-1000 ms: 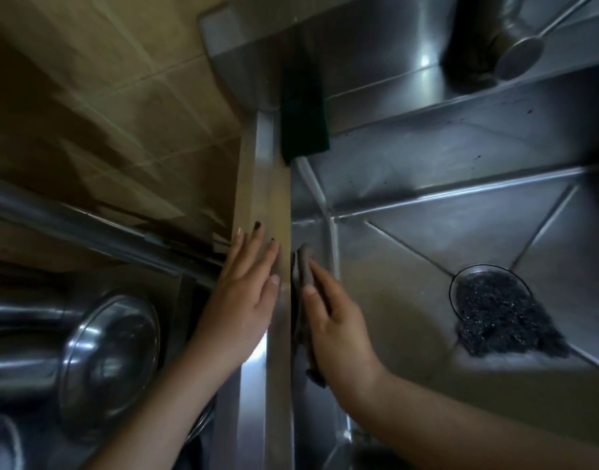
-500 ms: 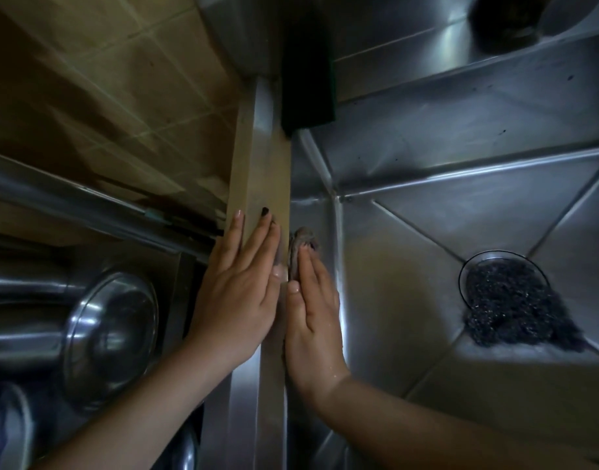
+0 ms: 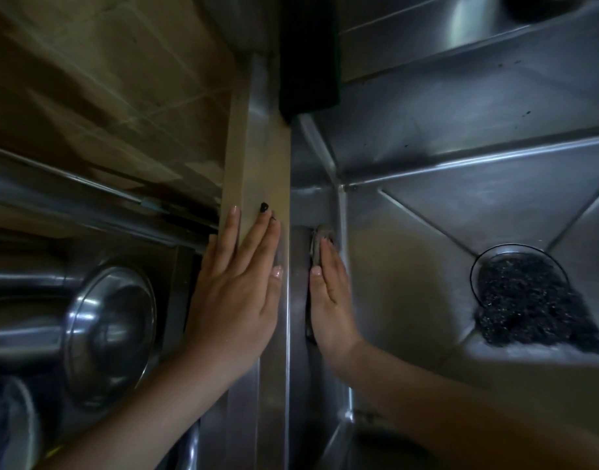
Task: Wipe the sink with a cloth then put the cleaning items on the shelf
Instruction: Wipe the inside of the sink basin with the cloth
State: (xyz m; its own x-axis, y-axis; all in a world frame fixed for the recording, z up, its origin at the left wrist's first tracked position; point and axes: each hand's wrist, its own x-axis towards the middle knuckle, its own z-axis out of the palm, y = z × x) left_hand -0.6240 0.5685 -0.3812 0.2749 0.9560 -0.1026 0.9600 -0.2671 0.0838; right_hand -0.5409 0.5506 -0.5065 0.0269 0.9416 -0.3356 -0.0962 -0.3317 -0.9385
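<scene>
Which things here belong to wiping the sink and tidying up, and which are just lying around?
Job: sink, cloth under right hand, steel wool, dark sponge.
Lying about: steel bowl left of the sink.

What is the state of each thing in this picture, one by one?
left hand: open, flat on the sink rim.
right hand: open, pressing the cloth.
cloth: pinned against the sink wall.
steel wool: lying loose, untouched.
dark sponge: untouched, at the back corner.

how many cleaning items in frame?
3: cloth under the right hand on the sink wall, steel scourer on the sink floor, dark sponge on the far rim. Others may be out of view.
</scene>
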